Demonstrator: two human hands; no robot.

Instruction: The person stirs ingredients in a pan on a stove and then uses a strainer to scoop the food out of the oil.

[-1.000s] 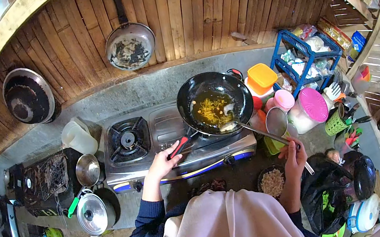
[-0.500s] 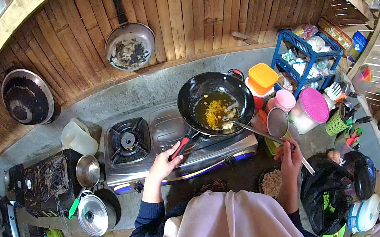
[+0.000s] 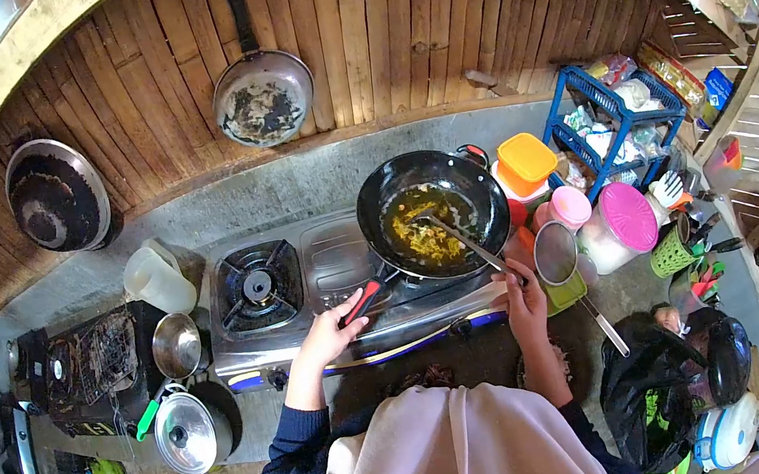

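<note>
A black wok (image 3: pixel 371 188) sits on the right burner of the steel gas stove (image 3: pixel 267 348). Yellow-orange bits (image 3: pixel 431 243) lie in oil at its bottom. My left hand (image 3: pixel 326 336) is closed on the wok's red and black handle (image 3: pixel 362 301). In my right hand (image 3: pixel 525 303) is the handle of a metal spatula (image 3: pixel 469 243), whose head is among the bits in the wok. Just right of my right hand, a strainer (image 3: pixel 556 253) with a long handle rests over a green container (image 3: pixel 564 294).
An orange-lidded tub (image 3: pixel 528 157), a pink-lidded jar (image 3: pixel 628 217) and a blue rack (image 3: pixel 621 108) stand right of the wok. Left of the stove are a lidded pot (image 3: pixel 186 430), a small saucepan (image 3: pixel 176 345) and a white jug (image 3: pixel 158 278). Two pans hang on the wall.
My right hand has moved left and up, bringing the spatula head further toward the middle of the wok. The yellow bits have spread. My left hand stays at the handle.
</note>
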